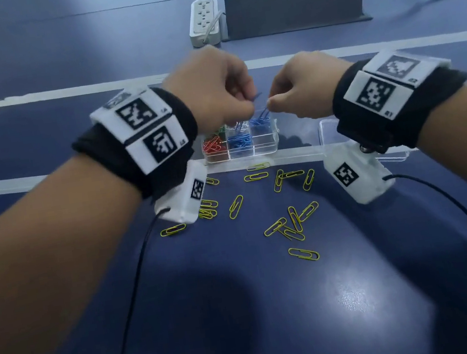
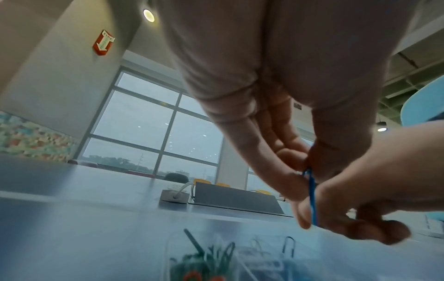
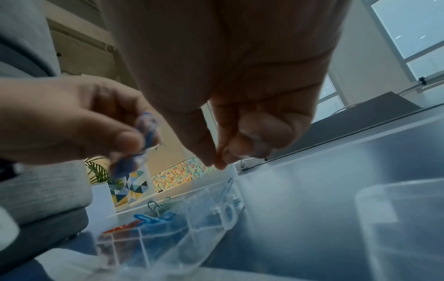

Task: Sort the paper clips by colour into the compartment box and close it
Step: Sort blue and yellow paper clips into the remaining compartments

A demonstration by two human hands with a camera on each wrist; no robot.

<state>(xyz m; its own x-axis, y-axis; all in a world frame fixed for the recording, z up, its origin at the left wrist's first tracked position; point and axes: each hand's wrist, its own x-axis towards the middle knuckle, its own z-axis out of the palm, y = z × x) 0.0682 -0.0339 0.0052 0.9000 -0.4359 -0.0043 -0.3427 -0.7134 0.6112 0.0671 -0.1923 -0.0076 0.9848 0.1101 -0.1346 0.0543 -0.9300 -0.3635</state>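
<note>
Blue table (image 1: 246, 311) surface fills the head view, and the clear compartment box (image 1: 240, 141) sits on it, lid off. Above the box, both hands hover close together. The left hand (image 1: 210, 89) has its fingers curled and pinches blue paper clips (image 1: 256, 97) between thumb and fingertips. The right hand (image 1: 300, 88) is also curled, thumb against forefinger just beside the left hand's clips; from here I cannot tell whether it holds one. Inside the box, red clips (image 1: 214, 146) fill the near-left compartment, green clips (image 1: 221, 131) lie behind them, and blue clips (image 1: 239, 142) sit in the middle and far-right cells. On the near side of the box, yellow paper clips (image 1: 293, 222) lie scattered on the table. The clear lid (image 1: 330, 132) rests just right of the box, partly under the right wrist. Beyond the box stand a white power strip (image 1: 204, 19) and a dark panel (image 1: 293, 7).

From the left wrist, the left hand (image 2: 276, 95) pinches a blue paper clip (image 2: 311, 195) that hangs down; the right hand (image 2: 372, 190) closes its thumb and fingers on the same clip lower down. The box (image 2: 228, 262) lies blurred below, green clips (image 2: 206, 254) standing up in it.

From the right wrist, the right hand (image 3: 228, 85) shows thumb and forefinger tips pressed together; nothing is clearly visible between them. To its left, the left hand (image 3: 72, 117) grips a blurred bunch of blue clips (image 3: 139, 148). Below, the box (image 3: 168, 228) holds blue, red and green clips, and the lid (image 3: 396, 218) lies right of it.
</note>
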